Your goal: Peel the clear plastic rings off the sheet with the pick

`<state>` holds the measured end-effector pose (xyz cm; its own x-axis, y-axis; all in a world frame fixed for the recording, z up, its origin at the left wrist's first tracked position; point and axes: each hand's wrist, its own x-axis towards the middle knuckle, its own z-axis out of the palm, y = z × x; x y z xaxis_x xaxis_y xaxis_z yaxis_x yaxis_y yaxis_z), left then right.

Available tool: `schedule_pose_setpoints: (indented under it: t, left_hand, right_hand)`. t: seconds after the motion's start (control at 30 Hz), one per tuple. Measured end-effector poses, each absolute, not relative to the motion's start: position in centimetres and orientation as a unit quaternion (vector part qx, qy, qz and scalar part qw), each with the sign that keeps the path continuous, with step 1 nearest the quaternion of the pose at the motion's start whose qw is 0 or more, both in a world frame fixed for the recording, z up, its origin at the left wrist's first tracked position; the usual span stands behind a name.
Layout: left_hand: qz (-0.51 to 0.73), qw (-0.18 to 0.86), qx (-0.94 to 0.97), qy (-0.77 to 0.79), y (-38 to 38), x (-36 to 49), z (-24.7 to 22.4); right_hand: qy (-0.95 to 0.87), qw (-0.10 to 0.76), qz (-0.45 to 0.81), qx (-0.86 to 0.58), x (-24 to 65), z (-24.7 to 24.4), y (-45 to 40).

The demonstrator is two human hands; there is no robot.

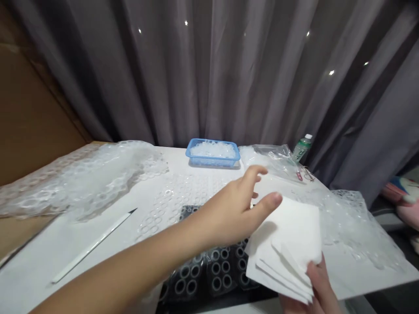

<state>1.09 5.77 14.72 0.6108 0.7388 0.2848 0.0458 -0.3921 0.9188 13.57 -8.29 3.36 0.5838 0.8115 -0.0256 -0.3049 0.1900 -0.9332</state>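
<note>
My right hand grips a stack of white paper sheets by its lower right edge, and the sheets fan apart at the bottom. Reaching across from the lower left, my left hand hovers beside the stack with fingers apart and nothing in them. Below both hands lies a black tray, partly hidden by my left forearm and the paper. Clear plastic sheets with rows of rings lie on it.
A blue basket of small translucent pieces stands at the back. Clear plastic ring sheets pile up at left, and more plastic lies at right. A craft knife rests at left. A green bottle stands near a clear bag.
</note>
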Motion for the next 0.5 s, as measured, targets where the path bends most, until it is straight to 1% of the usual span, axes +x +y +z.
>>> schedule_pose_setpoints:
  t: [0.03, 0.1, 0.17, 0.23, 0.33, 0.37, 0.5]
  left_hand:
    - [0.340, 0.501, 0.746, 0.277, 5.1, 0.3, 13.8]
    - [0.276, 0.563, 0.727, 0.280, 4.2, -0.7, 11.9]
    - [0.260, 0.618, 0.695, 0.261, 3.7, -0.9, 10.2]
    - [0.283, 0.602, 0.698, 0.263, 3.4, -0.5, 9.0]
    - [0.305, 0.518, 0.747, 0.286, 3.0, 0.5, 8.1]
    - [0.301, 0.507, 0.755, 0.286, 2.9, 0.9, 7.9]
    - [0.279, 0.538, 0.749, 0.268, 2.7, 1.6, 7.3]
  right_hand:
    - [-0.229, 0.739, 0.410, -0.482, 13.0, 3.6, -7.6]
    - [-0.223, 0.749, 0.445, -0.438, 12.3, 3.9, -6.7]
    - [-0.241, 0.746, 0.455, -0.422, 12.3, 3.7, -6.3]
    - [-0.251, 0.743, 0.434, -0.443, 12.8, 3.0, -6.2]
    - [-0.251, 0.733, 0.384, -0.502, 13.8, 1.9, -6.7]
    - [-0.260, 0.720, 0.377, -0.521, 14.0, 1.6, -6.9]
    - [-0.341, 0.687, 0.341, -0.543, 13.4, 0.9, -7.7]
